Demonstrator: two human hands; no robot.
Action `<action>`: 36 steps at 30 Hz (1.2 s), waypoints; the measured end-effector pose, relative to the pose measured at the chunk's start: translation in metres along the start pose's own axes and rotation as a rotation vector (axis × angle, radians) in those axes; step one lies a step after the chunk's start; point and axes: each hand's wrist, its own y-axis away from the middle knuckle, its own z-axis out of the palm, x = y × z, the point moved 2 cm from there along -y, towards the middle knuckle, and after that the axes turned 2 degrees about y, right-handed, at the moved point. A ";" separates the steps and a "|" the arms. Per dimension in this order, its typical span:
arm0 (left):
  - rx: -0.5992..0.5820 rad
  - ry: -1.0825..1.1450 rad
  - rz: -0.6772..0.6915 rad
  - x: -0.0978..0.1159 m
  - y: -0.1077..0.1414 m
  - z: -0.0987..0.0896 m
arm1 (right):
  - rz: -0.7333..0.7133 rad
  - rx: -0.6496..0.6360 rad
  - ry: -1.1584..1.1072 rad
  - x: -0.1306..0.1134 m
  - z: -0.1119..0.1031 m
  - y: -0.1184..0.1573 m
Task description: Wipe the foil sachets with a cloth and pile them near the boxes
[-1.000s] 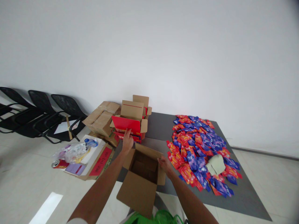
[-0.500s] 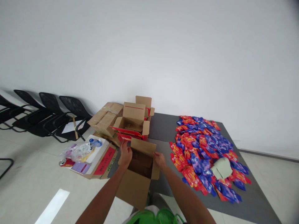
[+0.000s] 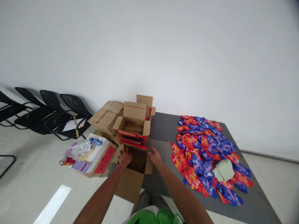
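An open cardboard box sits at the table's near left edge, its front flap hanging toward me. The interior that shows is bare brown cardboard. My left hand is at the box's left side, its fingers bent over the rim and side flap. At the right flap is my right hand, with thumb and forefinger apart beside the box's upper right corner. Just behind stands another open box with a red printed front.
Red and blue packets cover the right of the grey table, with a pale cloth-like piece on top. A taped carton, a drink can, a plastic bag and black chairs are at left.
The box has moved away from me and slightly left, closer to the red-fronted box. My right hand's grip on the right flap has loosened, its fingers now apart.
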 end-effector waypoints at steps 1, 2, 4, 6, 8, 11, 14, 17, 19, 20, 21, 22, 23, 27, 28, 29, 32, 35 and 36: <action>-0.005 0.003 -0.003 -0.001 -0.003 -0.001 | 0.037 0.007 0.024 0.005 -0.001 0.001; -0.008 0.005 -0.005 -0.003 -0.006 -0.003 | 0.082 0.009 0.047 0.010 -0.003 0.003; -0.009 0.007 -0.008 -0.004 -0.012 -0.005 | 0.179 -0.021 0.077 0.020 -0.004 0.009; -0.008 0.002 -0.008 -0.005 -0.017 -0.008 | 0.269 -0.104 0.081 0.027 0.000 0.016; -0.012 -0.007 -0.008 -0.005 -0.024 -0.011 | 0.339 -0.210 0.062 0.029 0.009 0.020; -0.022 -0.022 -0.007 -0.006 -0.035 -0.018 | 0.380 -0.315 0.017 0.024 0.025 0.020; -0.023 -0.039 0.005 -0.006 -0.045 -0.026 | 0.374 -0.337 -0.017 0.014 0.037 0.014; -0.023 -0.061 0.034 -0.002 -0.047 -0.027 | 0.358 -0.323 -0.043 0.006 0.043 0.008; -0.031 -0.075 0.061 0.002 -0.043 -0.024 | 0.341 -0.307 -0.052 0.002 0.044 0.007; -0.037 -0.082 0.078 0.005 -0.040 -0.021 | 0.330 -0.300 -0.052 0.001 0.045 0.007; -0.042 -0.088 0.096 0.008 -0.036 -0.017 | 0.317 -0.293 -0.049 0.001 0.045 0.006; -0.047 -0.094 0.116 0.011 -0.032 -0.013 | 0.302 -0.286 -0.043 0.001 0.045 0.006; -0.053 -0.100 0.139 0.015 -0.027 -0.009 | 0.286 -0.280 -0.033 0.001 0.044 0.006; -0.063 -0.139 0.249 0.033 -0.006 0.006 | 0.203 -0.235 0.035 0.007 0.036 0.004; -0.064 -0.156 0.276 0.038 0.000 0.008 | 0.178 -0.215 0.057 0.009 0.032 0.003; -0.060 -0.174 0.300 0.044 0.005 0.010 | 0.153 -0.192 0.079 0.012 0.027 0.002; -0.039 -0.223 0.365 0.063 0.021 0.015 | 0.090 -0.111 0.136 0.022 0.009 0.001; -0.017 -0.252 0.465 0.086 0.037 0.021 | 0.059 -0.024 0.181 0.038 -0.011 0.001; -0.009 -0.249 0.503 0.094 0.042 0.023 | 0.055 0.004 0.193 0.044 -0.017 0.001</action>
